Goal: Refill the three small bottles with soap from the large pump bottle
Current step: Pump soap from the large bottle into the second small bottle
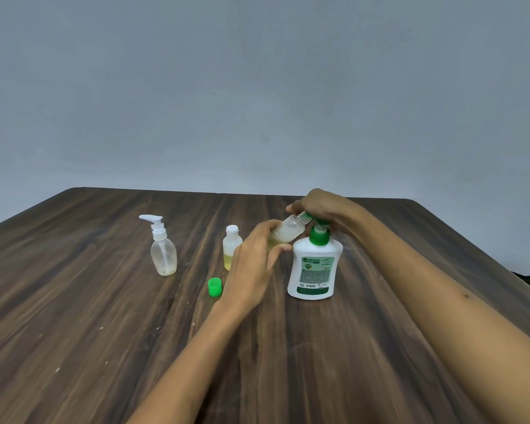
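Bottle (289, 230) tilted, mouth up-right, under pump (318, 222)

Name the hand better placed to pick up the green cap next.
Left. The left hand is right beside the cap, though it holds the tilted bottle. The right hand presses the pump, farther away.

Three small bottles (163, 249) (231, 247) (289, 231), one large pump bottle (314, 270), one green cap (214, 287), two hands (254, 264) (318, 206).
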